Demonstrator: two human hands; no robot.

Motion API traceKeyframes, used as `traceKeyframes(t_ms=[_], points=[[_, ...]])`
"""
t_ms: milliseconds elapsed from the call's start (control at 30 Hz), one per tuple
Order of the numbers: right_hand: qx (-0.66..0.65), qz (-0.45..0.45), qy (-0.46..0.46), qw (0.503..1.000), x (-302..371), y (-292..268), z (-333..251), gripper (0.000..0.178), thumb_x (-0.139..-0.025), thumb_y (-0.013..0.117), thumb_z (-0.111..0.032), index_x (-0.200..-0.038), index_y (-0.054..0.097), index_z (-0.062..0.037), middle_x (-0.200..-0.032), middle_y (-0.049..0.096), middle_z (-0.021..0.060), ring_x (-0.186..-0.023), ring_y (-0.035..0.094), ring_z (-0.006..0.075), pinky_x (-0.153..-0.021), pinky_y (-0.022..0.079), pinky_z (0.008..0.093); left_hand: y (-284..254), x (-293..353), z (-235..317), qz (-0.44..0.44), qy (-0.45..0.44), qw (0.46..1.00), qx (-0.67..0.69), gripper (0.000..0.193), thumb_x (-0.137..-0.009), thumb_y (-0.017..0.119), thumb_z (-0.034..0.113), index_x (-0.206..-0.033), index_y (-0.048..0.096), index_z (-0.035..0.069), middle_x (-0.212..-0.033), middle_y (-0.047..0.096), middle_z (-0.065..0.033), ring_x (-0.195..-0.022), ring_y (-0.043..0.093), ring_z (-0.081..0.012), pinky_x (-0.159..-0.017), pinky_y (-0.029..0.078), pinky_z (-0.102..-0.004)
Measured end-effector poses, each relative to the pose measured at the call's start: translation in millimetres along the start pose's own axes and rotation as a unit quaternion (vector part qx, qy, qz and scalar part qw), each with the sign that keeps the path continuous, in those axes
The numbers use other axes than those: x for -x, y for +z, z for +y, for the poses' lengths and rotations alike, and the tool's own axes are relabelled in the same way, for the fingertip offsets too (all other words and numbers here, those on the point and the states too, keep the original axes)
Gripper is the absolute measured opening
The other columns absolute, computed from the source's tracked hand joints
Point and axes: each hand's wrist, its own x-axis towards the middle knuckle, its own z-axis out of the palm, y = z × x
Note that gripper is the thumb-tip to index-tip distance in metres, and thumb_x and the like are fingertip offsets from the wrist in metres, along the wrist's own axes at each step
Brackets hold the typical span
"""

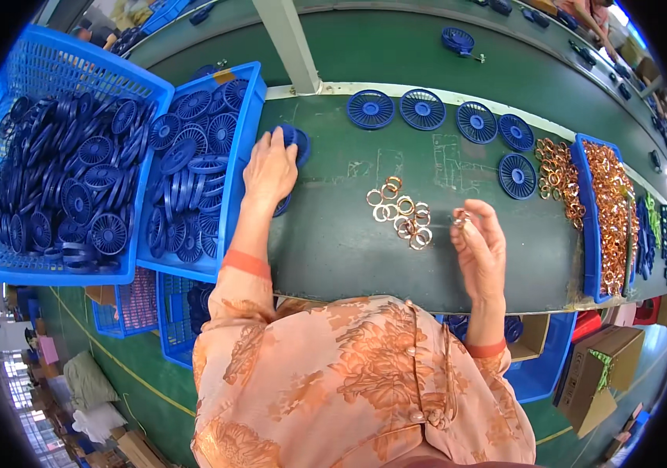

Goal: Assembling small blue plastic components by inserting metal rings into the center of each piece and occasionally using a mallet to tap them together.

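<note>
My left hand [269, 173] reaches to the table's left side, beside the blue crates. Its fingers are closed on the edge of a blue round grille [302, 147], partly hidden by the hand; another blue edge shows below the wrist. Over the table's right half, my right hand [480, 248] pinches a shiny copper-coloured ring [460, 219] between thumb and fingers. Between the hands lies a loose group of copper-coloured rings [404, 206], some overlapping.
Blue grilles [423, 109] line the table's far edge, one [517, 175] lying nearer. Rings spill beside a blue bin [592, 226] heaped with them. Two blue crates [249, 117] of grilles stand at left. A metal post [290, 47] rises before a conveyor [396, 47]; a person works far right.
</note>
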Motion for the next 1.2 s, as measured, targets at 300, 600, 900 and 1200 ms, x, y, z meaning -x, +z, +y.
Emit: traceKeyframes(t_ms=[300,600,900,1200], points=[[-0.031,-0.063,0.063,0.996,-4.2,37.4,18.1,0.031,-0.1,0.064,-0.011,-0.13,0.06,-0.0034,-0.117,0.068,0.006,-0.093,0.066,0.0104,-0.082,0.053,0.0233,-32.4,42.6,22.0,-0.105,0.037,0.981,0.162,0.059,-0.086,0.075,0.048,-0.128,0.065,0.009,-0.137,0.059,-0.0263,-0.133,0.052,-0.0418,-0.108,0.045,-0.0474],[-0.04,-0.086,0.097,0.991,-13.4,49.5,26.4,0.028,-0.099,0.067,-0.009,-0.127,0.062,-0.0051,-0.116,0.069,0.0056,-0.098,0.069,0.0132,-0.086,0.057,0.0262,-55.1,59.5,40.2,-0.101,0.011,0.973,0.206,0.059,-0.073,0.089,0.012,-0.126,0.063,0.009,-0.108,0.065,-0.0096,-0.093,0.069,-0.0228,-0.082,0.056,-0.0354],[0.076,-0.087,0.021,0.993,-18.1,72.0,24.5,0.034,-0.094,0.072,-0.001,-0.127,0.063,-0.0036,-0.116,0.068,0.0042,-0.099,0.066,0.0103,-0.089,0.055,0.025,-21.4,86.9,59.2,-0.249,-0.142,0.603,0.745,0.021,-0.105,0.061,0.021,-0.114,0.064,0.003,-0.112,0.071,-0.0077,-0.097,0.071,-0.0154,-0.087,0.062,-0.0344],[0.406,-0.054,-0.211,0.888,-17.7,93.7,19.1,0.028,-0.086,0.075,0.002,-0.114,0.071,-0.0001,-0.108,0.071,0.0107,-0.095,0.07,0.0153,-0.083,0.059,0.0284,-17.5,98.2,81.1,-0.259,-0.132,0.58,0.761,0.027,-0.108,0.054,0.022,-0.123,0.062,0.0,-0.114,0.07,-0.0095,-0.098,0.071,-0.0166,-0.086,0.062,-0.0339]])
